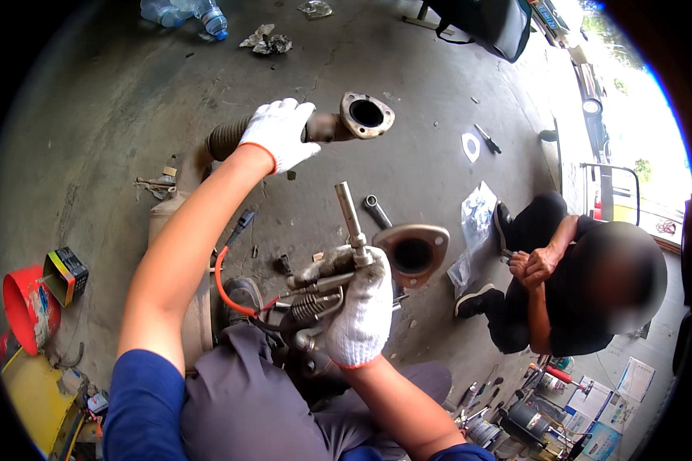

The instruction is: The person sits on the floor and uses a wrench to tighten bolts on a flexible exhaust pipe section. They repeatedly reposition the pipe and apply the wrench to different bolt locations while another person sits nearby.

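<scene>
My left hand (281,137), in a white glove with an orange cuff, wraps over a rusty exhaust pipe (324,127). A ribbed flexible section (227,138) shows on one side of the glove, and a flat flange (367,115) with a dark round opening ends the other. My gloved right hand (365,307), its fingers blackened, is closed around a metal socket wrench (349,211) whose shaft points up and away from me. Just right of that hand sits a second exhaust flange (412,257). An orange-red cable (220,276) with a dark connector curves near my knee.
On the right, a crouching person (569,276) holds their hands together. A ring wrench (376,209), a white gasket (470,147) and a clear plastic bag (477,223) lie on the floor. At left stand a red bucket (31,307) and a dark box (66,275). Tools crowd the lower right.
</scene>
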Action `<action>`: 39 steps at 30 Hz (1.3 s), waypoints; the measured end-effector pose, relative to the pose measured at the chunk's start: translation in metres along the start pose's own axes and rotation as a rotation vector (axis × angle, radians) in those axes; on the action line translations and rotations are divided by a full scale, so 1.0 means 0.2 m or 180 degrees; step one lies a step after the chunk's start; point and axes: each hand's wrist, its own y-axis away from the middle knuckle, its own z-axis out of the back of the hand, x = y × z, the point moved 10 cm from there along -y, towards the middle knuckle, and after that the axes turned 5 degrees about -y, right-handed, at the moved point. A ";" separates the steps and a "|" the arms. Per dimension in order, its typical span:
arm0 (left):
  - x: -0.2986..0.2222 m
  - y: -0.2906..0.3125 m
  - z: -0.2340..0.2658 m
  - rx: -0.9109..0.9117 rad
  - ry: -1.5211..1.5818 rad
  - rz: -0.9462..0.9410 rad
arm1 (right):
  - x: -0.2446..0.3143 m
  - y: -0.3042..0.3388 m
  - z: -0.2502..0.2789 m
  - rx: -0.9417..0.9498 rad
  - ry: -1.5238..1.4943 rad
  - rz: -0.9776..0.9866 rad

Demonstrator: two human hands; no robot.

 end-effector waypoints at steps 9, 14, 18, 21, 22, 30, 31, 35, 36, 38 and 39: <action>-0.69 0.85 0.80 0.0842 0.3807 0.0255 | 0.30 0.38 0.32 0.0780 0.0315 -0.0428; -1.12 1.16 1.00 0.1001 0.2603 -0.0271 | 0.44 0.57 0.44 0.1094 0.1518 -0.0500; -1.40 1.29 1.10 0.1153 0.1977 -0.0473 | 0.49 0.75 0.49 0.1525 0.1088 -0.0574; -1.65 1.33 1.18 0.1114 0.1508 -0.0989 | 0.55 0.85 0.57 0.1602 0.0877 -0.0248; -1.71 1.34 1.20 0.1140 0.1364 -0.1059 | 0.57 0.88 0.60 0.1602 0.0796 -0.0225; -2.26 1.47 1.45 0.0814 0.0616 -0.1348 | 0.85 1.12 0.75 0.1630 0.0485 0.0078; -2.34 1.50 1.48 0.0738 0.0464 -0.1474 | 0.91 1.17 0.75 0.1635 0.0458 0.0223; -2.56 1.61 1.62 0.0486 0.0388 -0.1814 | 1.19 1.35 0.79 0.1424 0.0642 0.0123; -2.58 1.63 1.64 0.0396 0.0400 -0.1832 | 1.21 1.39 0.81 0.1332 0.0705 -0.0027; -2.60 1.64 1.61 0.0232 0.0429 -0.1867 | 1.19 1.41 0.86 0.1313 0.0474 -0.0041; -2.58 1.64 1.56 0.0243 0.0559 -0.1783 | 1.16 1.40 0.89 0.1285 0.0374 -0.0063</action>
